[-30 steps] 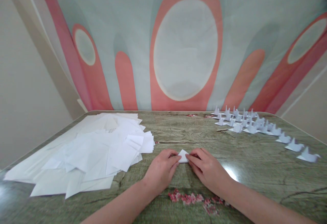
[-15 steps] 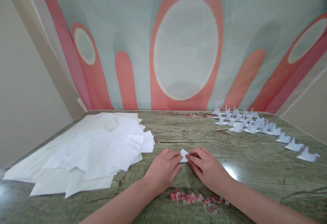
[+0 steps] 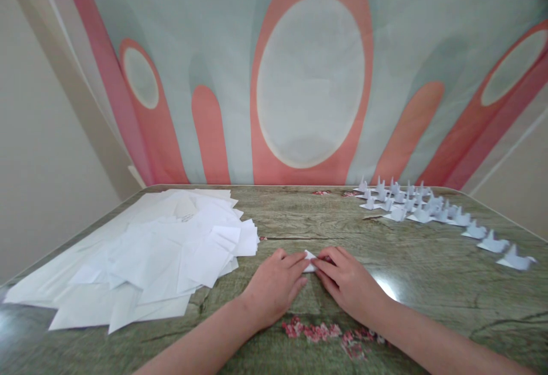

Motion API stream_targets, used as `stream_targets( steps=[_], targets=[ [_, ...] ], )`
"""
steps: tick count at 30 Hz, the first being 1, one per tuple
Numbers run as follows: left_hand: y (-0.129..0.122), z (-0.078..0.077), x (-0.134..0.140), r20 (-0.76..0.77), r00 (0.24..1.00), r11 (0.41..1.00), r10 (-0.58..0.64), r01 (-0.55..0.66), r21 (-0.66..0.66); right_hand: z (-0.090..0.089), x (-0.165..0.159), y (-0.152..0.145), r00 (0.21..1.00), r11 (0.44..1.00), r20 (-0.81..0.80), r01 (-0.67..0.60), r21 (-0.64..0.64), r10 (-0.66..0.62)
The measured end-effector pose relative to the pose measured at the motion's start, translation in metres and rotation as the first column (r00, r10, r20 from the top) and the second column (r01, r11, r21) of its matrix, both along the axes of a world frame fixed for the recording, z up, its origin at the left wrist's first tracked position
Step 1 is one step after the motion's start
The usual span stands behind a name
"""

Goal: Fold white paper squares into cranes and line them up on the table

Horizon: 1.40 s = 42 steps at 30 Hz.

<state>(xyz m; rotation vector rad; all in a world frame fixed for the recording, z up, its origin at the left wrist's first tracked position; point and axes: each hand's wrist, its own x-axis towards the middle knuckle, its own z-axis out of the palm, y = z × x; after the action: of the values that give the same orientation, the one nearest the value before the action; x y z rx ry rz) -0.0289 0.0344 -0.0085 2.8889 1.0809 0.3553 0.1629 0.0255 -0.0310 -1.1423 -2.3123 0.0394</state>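
A small folded piece of white paper (image 3: 310,262) lies at the middle of the table between my two hands, its pointed tip facing away from me. My left hand (image 3: 278,281) presses its fingers together on the paper's left side, the fingertips covering part of it. From the other side, my right hand (image 3: 345,275) pinches the right edge with thumb and fingers. Both hands rest low at the tabletop, and much of the paper is hidden beneath the fingers.
A wide heap of loose white paper sheets (image 3: 158,249) covers the left of the wood-patterned table (image 3: 299,221). Several folded paper birds (image 3: 422,214) stand in rows at the back right, a few (image 3: 515,259) nearer the right edge. A patterned curtain (image 3: 231,32) hangs behind.
My left fingers have slid slightly right and up over the folded paper, covering a little more of it. My right hand has stayed in place.
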Motion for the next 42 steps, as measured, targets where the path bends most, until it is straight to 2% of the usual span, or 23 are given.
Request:
stream_targets(
  steps=[5, 12, 20, 34, 38, 42],
  targets=[
    [0.0006, 0.0004, -0.0013, -0.002, 1.0, 1.0, 0.003, -0.003, 0.012, 0.0009, -0.0003, -0.0001, 1.0, 1.0, 0.006, 0.003, -0.005, -0.003],
    [-0.0013, 0.0024, -0.0026, 0.03, 0.999, 0.998, 0.044, -0.043, -0.036, 0.0037, 0.0022, -0.0013, 0.999, 0.999, 0.025, 0.021, -0.038, -0.02],
    [-0.0022, 0.0044, -0.0038, 0.052, 0.998, 0.996, 0.046, -0.042, -0.075, 0.0017, 0.0053, -0.0012, 0.999, 0.999, 0.023, -0.033, -0.042, 0.034],
    [-0.0022, 0.0093, -0.0039, 0.016, 0.998, 0.991, 0.053, -0.05, -0.122, 0.0002, 0.0027, -0.0034, 0.991, 0.998, 0.126, -0.044, -0.036, 0.048],
    [-0.0024, 0.0095, -0.0035, 0.007, 0.998, 0.991, 0.057, -0.056, -0.12, 0.0006, 0.0017, -0.0056, 0.98, 0.999, 0.195, -0.039, 0.0, 0.039],
    [-0.0035, 0.0096, -0.0021, -0.011, 0.998, 0.993, 0.061, -0.062, -0.103, -0.0003, -0.0004, -0.0075, 0.958, 0.993, 0.288, -0.046, 0.111, 0.013]
  ],
)
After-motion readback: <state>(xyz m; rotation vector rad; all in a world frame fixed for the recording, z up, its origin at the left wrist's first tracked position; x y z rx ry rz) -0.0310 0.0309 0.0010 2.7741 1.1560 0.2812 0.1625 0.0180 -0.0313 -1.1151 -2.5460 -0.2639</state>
